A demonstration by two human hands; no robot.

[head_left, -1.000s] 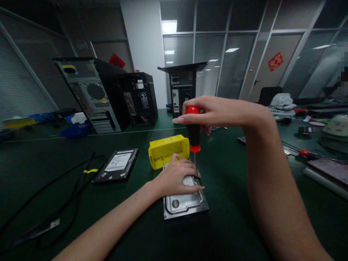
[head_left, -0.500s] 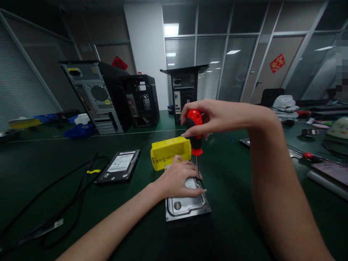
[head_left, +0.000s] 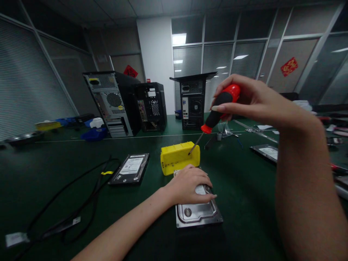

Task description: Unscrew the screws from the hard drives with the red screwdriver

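Observation:
A silver hard drive [head_left: 199,214] lies on the green table, its near end showing. My left hand [head_left: 189,185] rests across the drive and grips it by the sides, thumb toward the right edge. In my right hand [head_left: 239,98] is a screwdriver [head_left: 217,112] with a red and black handle. Its shaft slants down to the left, and the tip appears in front of the open side of a yellow bin [head_left: 178,148]. That bin lies on its side just beyond the drive, with several small dark bits inside, probably screws. Whether anything clings to the tip I cannot tell.
A second hard drive [head_left: 130,168] lies to the left beside black cables [head_left: 95,195]. Another drive [head_left: 265,152] is at the right. Computer cases [head_left: 114,105] stand along the back, with a blue bin [head_left: 94,134] to their left.
The screwdriver has lifted off the drive, tilting so its tip points left toward the yellow bin. My right hand has risen to the right; my left hand stays on the drive. The view has shifted.

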